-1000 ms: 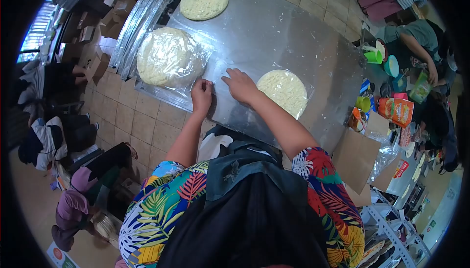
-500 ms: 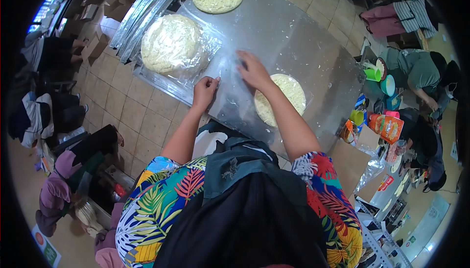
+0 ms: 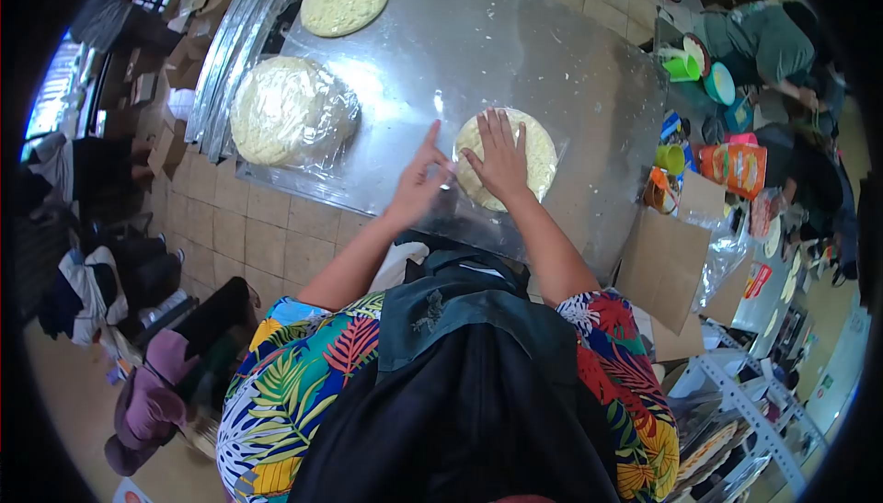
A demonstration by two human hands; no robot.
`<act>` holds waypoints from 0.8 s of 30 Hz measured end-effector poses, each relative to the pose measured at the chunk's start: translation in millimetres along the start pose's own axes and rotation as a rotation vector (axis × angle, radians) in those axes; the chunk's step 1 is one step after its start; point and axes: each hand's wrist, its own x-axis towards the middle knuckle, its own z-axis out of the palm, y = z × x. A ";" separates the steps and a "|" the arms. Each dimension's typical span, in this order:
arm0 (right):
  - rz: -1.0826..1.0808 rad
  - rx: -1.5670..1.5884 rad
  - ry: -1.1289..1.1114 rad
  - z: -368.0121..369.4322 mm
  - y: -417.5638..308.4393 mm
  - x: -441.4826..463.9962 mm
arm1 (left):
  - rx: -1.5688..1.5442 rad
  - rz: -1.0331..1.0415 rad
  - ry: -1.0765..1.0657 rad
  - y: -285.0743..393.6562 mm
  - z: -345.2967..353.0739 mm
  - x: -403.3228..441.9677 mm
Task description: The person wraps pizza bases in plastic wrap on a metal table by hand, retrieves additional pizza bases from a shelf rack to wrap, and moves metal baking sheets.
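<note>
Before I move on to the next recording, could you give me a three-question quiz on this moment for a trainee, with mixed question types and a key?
1. Multiple choice: where is the person's right hand?
a) On the cardboard box
b) Spread on a pale round disc
c) Inside the green cup

2. True or false: the left hand is closed into a full fist.

3. Short answer: what see-through material covers the large pale mound on the left side of the metal table?

Key:
1. b
2. False; its index finger is extended.
3. Clear plastic.
</note>
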 end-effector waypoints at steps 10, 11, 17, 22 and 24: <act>0.586 0.360 0.354 -49.4 99.7 -94.1 | 0.938 0.371 -0.605 -37.5 88.4 -2.5; 0.576 0.354 0.351 -45.6 101.6 -105.7 | 0.913 0.352 -0.746 -28.7 84.5 -0.4; 1.056 1.159 0.254 -11.8 78.3 -106.4 | 0.802 0.268 -0.021 -38.4 57.2 22.9; 1.144 1.363 0.102 -19.1 75.9 -81.5 | 0.561 -0.299 0.267 -100.7 32.0 63.4; 1.119 1.381 0.076 -10.4 85.2 -78.2 | 0.331 -0.445 0.144 -95.2 25.8 72.9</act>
